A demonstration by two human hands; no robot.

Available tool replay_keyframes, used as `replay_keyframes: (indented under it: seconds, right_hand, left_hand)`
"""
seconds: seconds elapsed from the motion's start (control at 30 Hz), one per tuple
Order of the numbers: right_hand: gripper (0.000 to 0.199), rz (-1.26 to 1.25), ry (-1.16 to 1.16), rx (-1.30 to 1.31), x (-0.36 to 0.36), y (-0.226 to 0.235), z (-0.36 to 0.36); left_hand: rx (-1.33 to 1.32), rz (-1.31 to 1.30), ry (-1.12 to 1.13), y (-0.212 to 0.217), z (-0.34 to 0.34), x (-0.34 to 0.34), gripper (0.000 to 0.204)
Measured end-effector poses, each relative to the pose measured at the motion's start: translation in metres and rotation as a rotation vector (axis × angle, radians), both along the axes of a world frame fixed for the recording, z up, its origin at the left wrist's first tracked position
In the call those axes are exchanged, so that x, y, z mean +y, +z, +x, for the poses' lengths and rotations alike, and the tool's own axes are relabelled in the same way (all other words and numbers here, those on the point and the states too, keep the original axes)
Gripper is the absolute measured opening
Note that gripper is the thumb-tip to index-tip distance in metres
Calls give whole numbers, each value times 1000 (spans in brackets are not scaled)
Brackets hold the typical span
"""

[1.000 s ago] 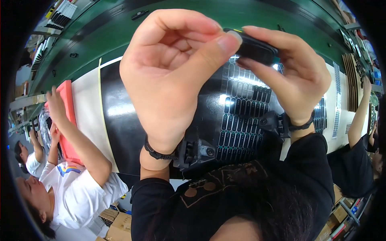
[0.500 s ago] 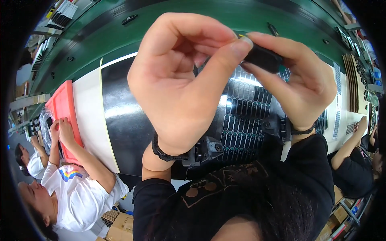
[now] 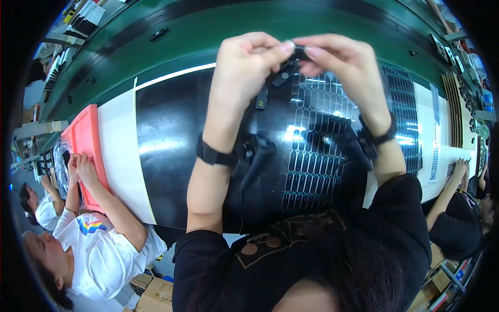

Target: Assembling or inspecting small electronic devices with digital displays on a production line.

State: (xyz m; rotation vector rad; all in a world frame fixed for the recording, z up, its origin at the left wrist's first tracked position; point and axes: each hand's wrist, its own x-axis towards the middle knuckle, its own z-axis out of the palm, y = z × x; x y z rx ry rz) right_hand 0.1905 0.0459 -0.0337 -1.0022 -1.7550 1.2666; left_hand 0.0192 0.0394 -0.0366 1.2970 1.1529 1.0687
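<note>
While an oval-patterned sheet (image 3: pixel 307 179) lies below, my left hand (image 3: pixel 241 66) and right hand (image 3: pixel 347 58), close together, pinch a small black device (image 3: pixel 300 53).

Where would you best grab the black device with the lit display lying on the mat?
Probably by the middle of its long sides, coming from above and slightly right. The device looks slim and lies lengthwise away from the person on the mat; in this view, the left forearm crowds its left side.
</note>
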Motion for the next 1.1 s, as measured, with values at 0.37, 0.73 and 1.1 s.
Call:
replay_keyframes:
  seconds: [0.37, 0.73, 1.1]
  right_hand:
    - [31, -1, 76, -867, 21, -40, 83]
    - [32, 200, -21, -868, 5, -80, 91]
    - [33, 26, 241, -1037, 34, -59, 76]
  left_hand:
    - [582, 430, 63, -52, 30, -1, 17]
    - [671, 524, -382, -86, 113, -27, 3]
    - [482, 601, -302, -37, 82, -53, 5]
